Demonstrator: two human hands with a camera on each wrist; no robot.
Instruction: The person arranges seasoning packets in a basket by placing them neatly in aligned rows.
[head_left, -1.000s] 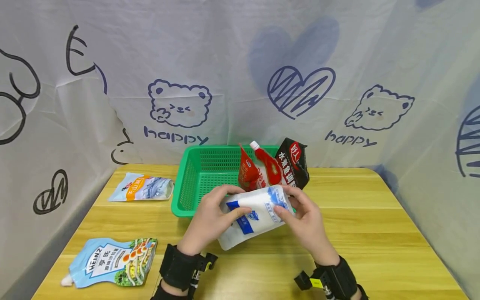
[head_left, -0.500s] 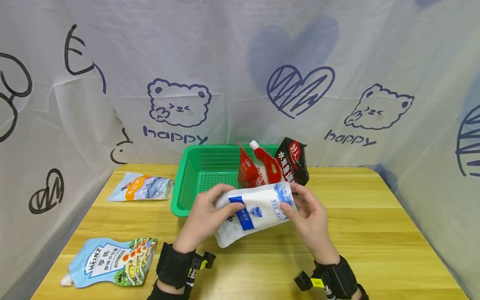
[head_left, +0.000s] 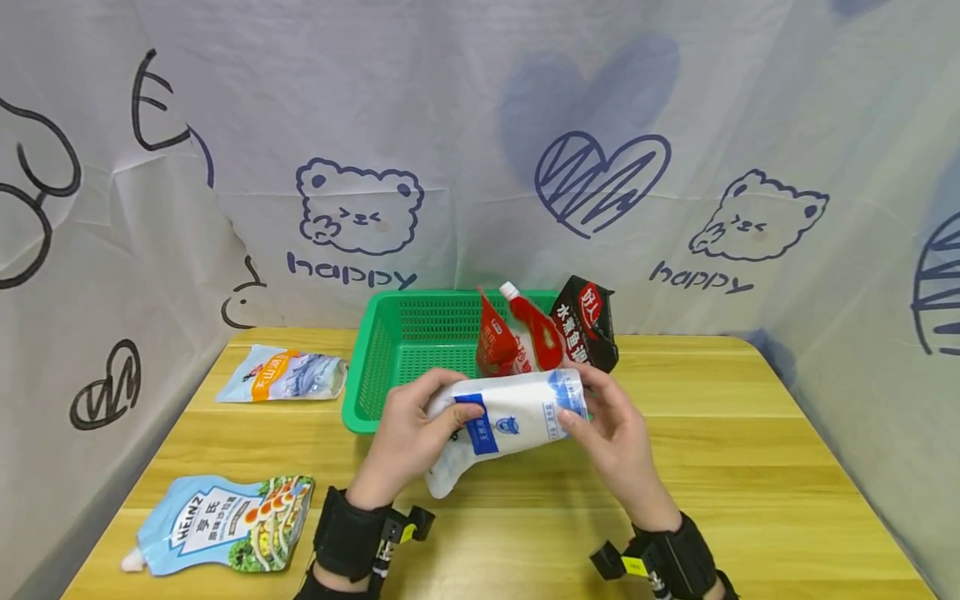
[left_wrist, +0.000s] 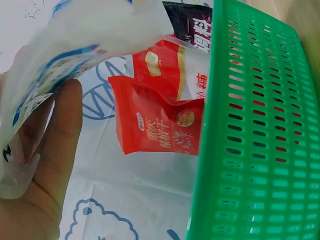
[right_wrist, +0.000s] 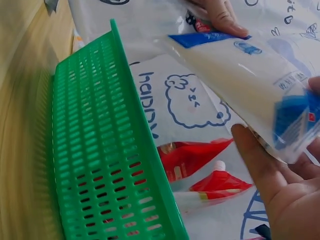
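Both hands grip a white and blue pouch (head_left: 525,412) held sideways in front of the basket. The left hand (head_left: 411,433) has its thumb on the pouch's face and its fingers behind, and the pouch's left end droops below that thumb. At the other end the right hand (head_left: 618,446) pinches the blue-printed edge, thumb in front. In the right wrist view the pouch (right_wrist: 245,75) looks filled with something white. Behind it stands a green perforated basket (head_left: 367,358) holding a red packet (head_left: 495,340), a red and white spouted pouch (head_left: 536,329) and a black packet (head_left: 585,321).
On the wooden table (head_left: 750,467), a light blue and orange pouch (head_left: 285,374) lies left of the basket. Nearer the front left lies a Heinz spouted pouch (head_left: 221,525). A white cloth (head_left: 480,125) with drawings hangs behind and at the sides.
Over the last second the white pouch has turned a little closer to level, and its left end now bends down. The left hand has moved slightly left. Other packets stay put.
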